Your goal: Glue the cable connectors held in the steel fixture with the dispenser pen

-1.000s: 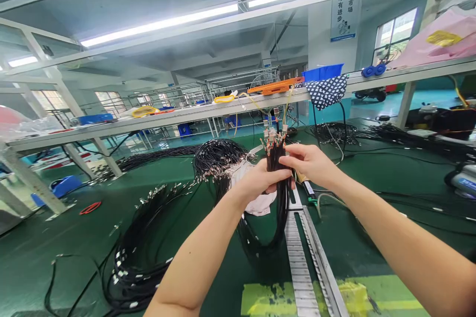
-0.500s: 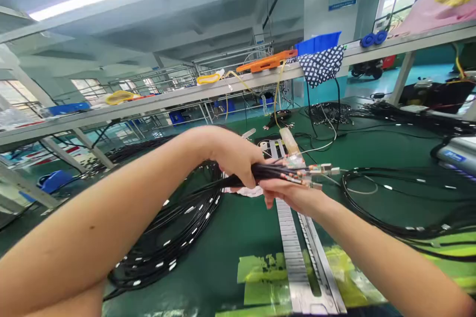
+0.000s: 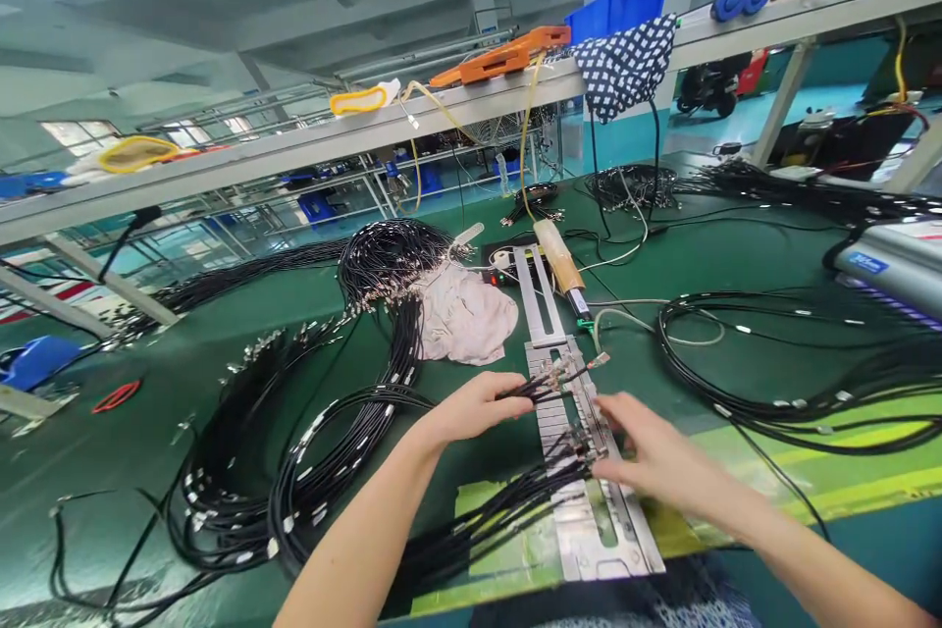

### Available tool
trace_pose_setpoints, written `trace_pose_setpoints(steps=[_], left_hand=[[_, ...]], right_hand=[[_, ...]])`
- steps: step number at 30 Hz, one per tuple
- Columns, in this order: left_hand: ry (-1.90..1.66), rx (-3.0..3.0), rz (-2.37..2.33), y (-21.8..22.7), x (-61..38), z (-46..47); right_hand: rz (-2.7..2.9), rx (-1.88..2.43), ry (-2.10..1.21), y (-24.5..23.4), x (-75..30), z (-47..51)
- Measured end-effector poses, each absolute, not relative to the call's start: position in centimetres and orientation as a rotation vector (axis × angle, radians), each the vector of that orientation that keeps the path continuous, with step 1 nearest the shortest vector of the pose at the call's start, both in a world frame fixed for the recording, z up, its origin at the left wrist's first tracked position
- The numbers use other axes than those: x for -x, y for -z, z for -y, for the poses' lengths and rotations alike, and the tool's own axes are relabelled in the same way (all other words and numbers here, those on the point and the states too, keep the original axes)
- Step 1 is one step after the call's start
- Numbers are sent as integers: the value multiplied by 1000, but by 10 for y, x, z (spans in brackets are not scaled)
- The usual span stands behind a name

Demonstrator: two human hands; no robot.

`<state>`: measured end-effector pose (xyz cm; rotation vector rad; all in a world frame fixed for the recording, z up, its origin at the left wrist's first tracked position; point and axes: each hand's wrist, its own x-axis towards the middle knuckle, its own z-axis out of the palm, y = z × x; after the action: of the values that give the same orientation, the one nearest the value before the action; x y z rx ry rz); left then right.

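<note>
My left hand (image 3: 478, 404) is closed around a bunch of black cables (image 3: 515, 394), whose metal-tipped ends lie across the slotted metal fixture (image 3: 589, 520). Nearer to me, a second bundle of black cables (image 3: 507, 500) rests on the same fixture, its ends pointing right. My right hand (image 3: 644, 446) is at the fixture's right edge, thumb and fingers apart. Its thumb is beside the connector ends of the lower bundle; whether it touches them I cannot tell. A tool with a tape-wrapped handle (image 3: 557, 255) lies just beyond the fixture.
Coiled black cables (image 3: 368, 432) spread over the green table on the left, and another coil (image 3: 684, 373) lies on the right. A pale cloth (image 3: 467, 319) sits beyond my left hand. A silver device (image 3: 894, 265) stands at right. A raised shelf (image 3: 287, 142) crosses the back.
The cable bundle held up between both hands has come down onto the fixture. Cables now lie there in two groups. My hands have moved apart, and the view has tilted downward.
</note>
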<state>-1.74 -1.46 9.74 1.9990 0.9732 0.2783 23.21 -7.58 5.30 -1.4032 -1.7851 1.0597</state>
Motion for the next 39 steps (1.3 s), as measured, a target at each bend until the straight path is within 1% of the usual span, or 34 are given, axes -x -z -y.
trace_pose_setpoints(steps=[1, 3, 5, 7, 10, 13, 15, 18, 21, 31, 35, 39], left_hand=[[-304, -1984, -973, -101, 20, 14], [-337, -1966, -968, -109, 22, 13], [-351, -1962, -969, -116, 21, 9], [-359, -1967, -980, -123, 17, 4], [-395, -1990, -1008, -136, 13, -6], [-437, -2019, -1028, -147, 11, -17], [-439, -2040, -1031, -151, 9, -22], [-449, -2067, -1031, -147, 5, -26], [-458, -2088, -1019, -136, 0, -28], [-361, -2131, -982, -98, -21, -35], [-310, -2150, -976, -86, -26, -34], [-332, -2221, -1023, -75, -29, -35]], right_hand=[[1807, 1375, -912, -66, -239, 69], [1757, 1236, -763, -95, -245, 52], [1731, 1061, -678, -124, -239, 34], [1819, 944, -621, -146, -224, 18], [1883, 932, -626, -158, -199, 2], [1757, 1000, -701, -154, -188, -4], [1649, 1022, -814, -148, -188, -6], [1539, 1013, -1037, -142, -193, -10], [1498, 1012, -1141, -134, -194, -14], [1454, 1059, -1101, -93, -173, -12], [1417, 1135, -1059, -71, -170, -6], [1438, 1220, -1031, -51, -174, -5]])
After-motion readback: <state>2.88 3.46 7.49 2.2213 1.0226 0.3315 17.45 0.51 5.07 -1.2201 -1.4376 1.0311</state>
